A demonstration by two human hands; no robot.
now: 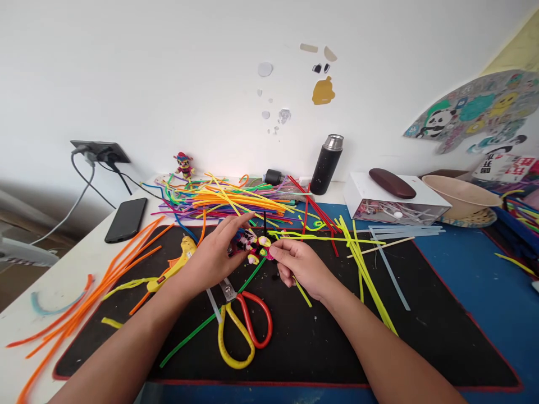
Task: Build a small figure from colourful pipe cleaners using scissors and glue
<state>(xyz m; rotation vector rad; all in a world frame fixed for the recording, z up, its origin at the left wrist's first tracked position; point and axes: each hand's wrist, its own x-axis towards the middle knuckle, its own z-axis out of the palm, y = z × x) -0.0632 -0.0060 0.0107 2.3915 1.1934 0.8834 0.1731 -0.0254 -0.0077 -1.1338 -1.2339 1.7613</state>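
Over the middle of the black mat [303,342], my left hand [219,252] is closed round a small pipe-cleaner figure [252,242], dark with pink and yellow parts. The fingers hide some of it. My right hand [304,264] pinches the figure's pink edge between thumb and fingertips. Beneath the hands lie scissors [228,289] with one yellow and one red handle, blades partly hidden. A green pipe cleaner [189,338] runs under them. Left of my left hand lies a yellow hot glue gun [179,261], partly covered by my wrist.
Colourful pipe cleaners [236,199] pile along the wall, with a finished-looking doll [183,165] behind. Orange stems [90,303] and a phone [126,220] lie left. Yellow stems [368,280], clear glue sticks [391,275], a black flask [327,165], a white box [357,188] and a bowl [458,191] stand right.
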